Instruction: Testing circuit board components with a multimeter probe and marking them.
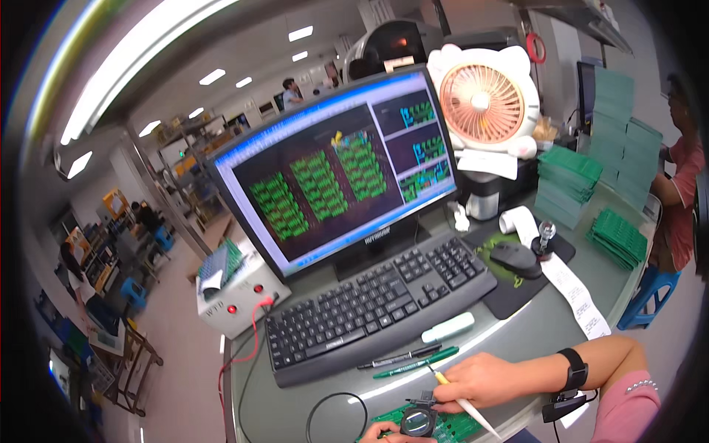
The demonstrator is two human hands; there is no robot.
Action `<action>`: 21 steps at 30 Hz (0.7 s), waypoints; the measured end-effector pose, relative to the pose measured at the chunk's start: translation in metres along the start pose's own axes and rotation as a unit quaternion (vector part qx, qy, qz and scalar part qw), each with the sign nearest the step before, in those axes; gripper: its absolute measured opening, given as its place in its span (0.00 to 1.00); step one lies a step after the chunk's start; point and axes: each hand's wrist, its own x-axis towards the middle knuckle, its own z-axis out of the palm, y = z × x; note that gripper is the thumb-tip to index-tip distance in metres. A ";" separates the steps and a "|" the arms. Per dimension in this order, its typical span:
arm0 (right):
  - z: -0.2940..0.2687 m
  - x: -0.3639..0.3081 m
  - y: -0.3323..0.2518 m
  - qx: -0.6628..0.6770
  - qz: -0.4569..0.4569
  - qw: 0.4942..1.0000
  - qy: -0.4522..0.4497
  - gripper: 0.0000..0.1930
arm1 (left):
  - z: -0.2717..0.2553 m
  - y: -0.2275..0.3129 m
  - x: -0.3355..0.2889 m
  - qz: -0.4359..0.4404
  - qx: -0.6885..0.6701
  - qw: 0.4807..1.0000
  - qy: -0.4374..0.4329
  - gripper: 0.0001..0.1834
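Observation:
Green circuit boards [458, 426] lie at the lower edge of the desk. Over them stands a small black folding magnifier [418, 422] with a round lens. My left hand [385, 432], cut off by the lower edge, has its fingers closed about the magnifier's left side, close to the board. My right hand [476, 380] is closed round a slim yellow-and-white pen-like tool [467, 406], its thin dark tip pointing up and left. The right fingertips come down beside the magnifier's black bracket [422, 400]; whether they touch it is hard to see.
Beyond my hands lie a green pen [417, 362], a black pen [395, 357], a capped marker [448, 327] and a keyboard [380, 299]. A monitor [336, 170] stands behind. Rightward are a mouse [515, 258], a paper strip [576, 299], stacked green boards [619, 238] and a seated person [683, 177].

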 end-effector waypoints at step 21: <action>-0.001 0.001 -0.004 -0.007 0.001 1.000 -0.016 0.13 | 0.004 -0.002 -0.005 0.009 0.041 0.998 0.037 0.10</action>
